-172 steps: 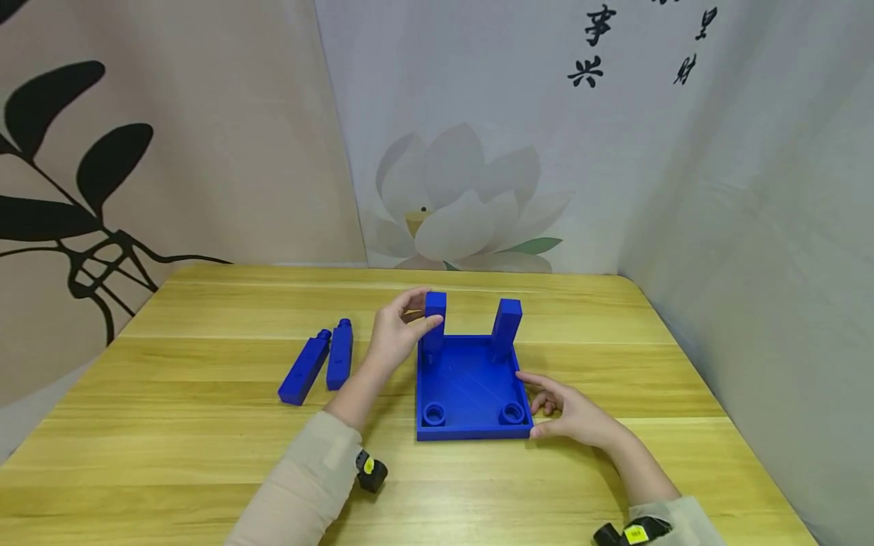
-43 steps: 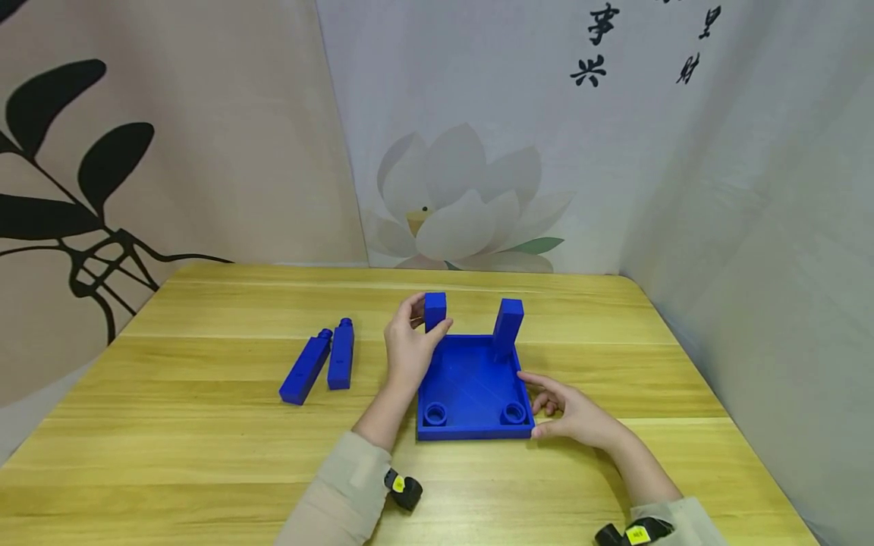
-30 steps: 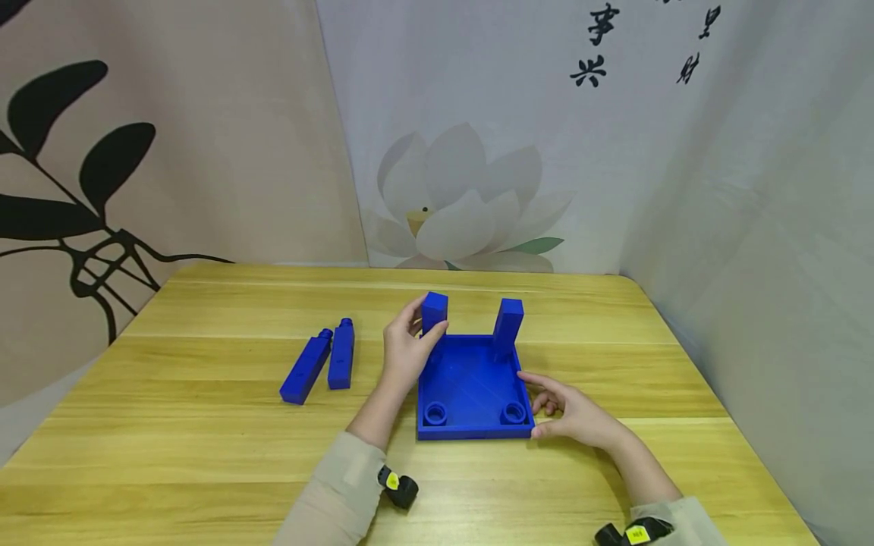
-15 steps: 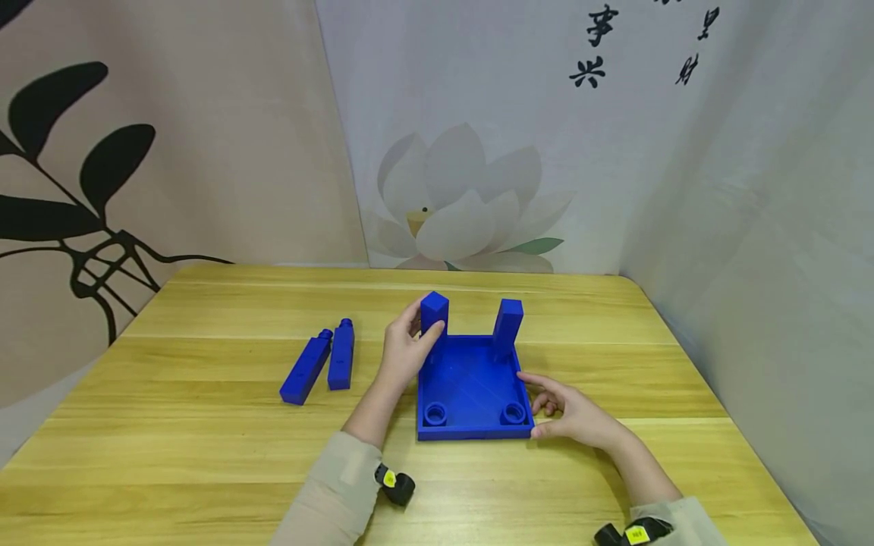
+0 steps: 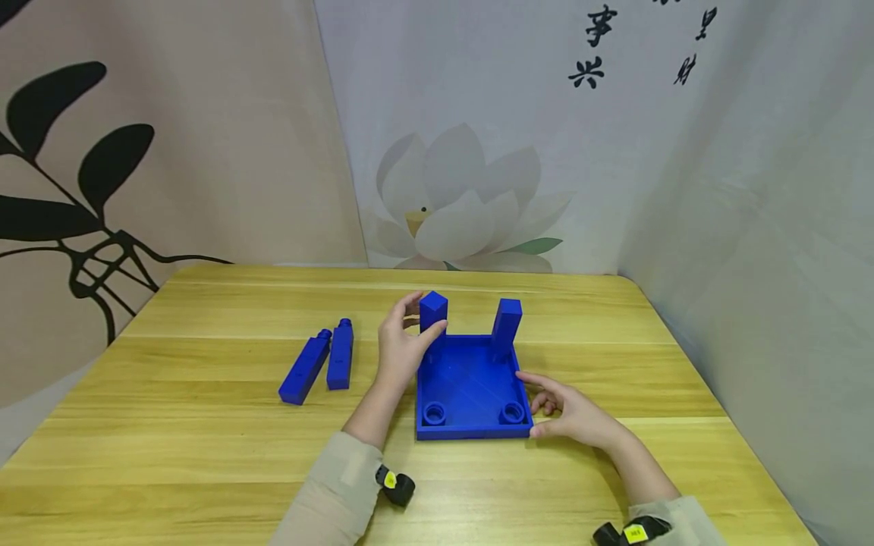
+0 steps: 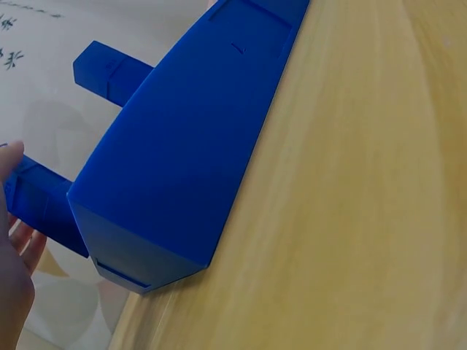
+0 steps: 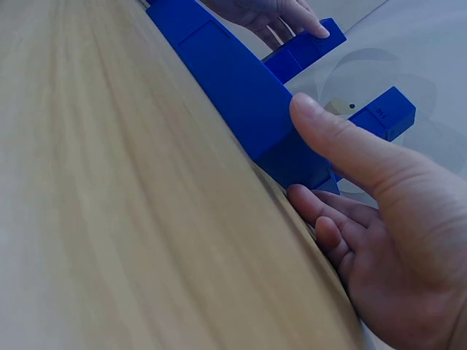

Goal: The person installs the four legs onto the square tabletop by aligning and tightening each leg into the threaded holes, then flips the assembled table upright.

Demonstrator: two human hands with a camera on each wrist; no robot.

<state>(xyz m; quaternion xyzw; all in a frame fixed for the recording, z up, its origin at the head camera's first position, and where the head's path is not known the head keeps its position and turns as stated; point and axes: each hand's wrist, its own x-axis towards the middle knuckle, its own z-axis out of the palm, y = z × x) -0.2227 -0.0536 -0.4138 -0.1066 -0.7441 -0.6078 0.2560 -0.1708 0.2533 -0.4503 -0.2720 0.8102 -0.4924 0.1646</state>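
Observation:
A square blue toy tabletop [image 5: 471, 434] lies rim up on the wooden table. Upright in its far left corner stands a blue leg [image 5: 433, 312], which my left hand [image 5: 399, 347] pinches between thumb and fingers. Another blue leg [image 5: 507, 327] rises from the far right corner, leaning slightly. Round sockets [image 5: 434, 414] show in both near corners. My right hand [image 5: 573, 414] holds the tabletop's right side, thumb at the near corner and index finger farther along. In the right wrist view, the thumb [image 7: 328, 135] overlaps the tabletop's edge. The held leg's lower end is partly hidden.
Left of the left hand, two more blue legs, one slanted [image 5: 304, 370] and one straighter [image 5: 340, 356], lie on the wooden table [image 5: 205, 425] with threaded ends pointing away. A printed cloth [image 5: 464, 91] hangs behind the table.
The held leg has turned about its length: a flat face pointed forward earlier, a corner edge does now. My left hand shifted around it, then slightly back left. The right hand stays in place.

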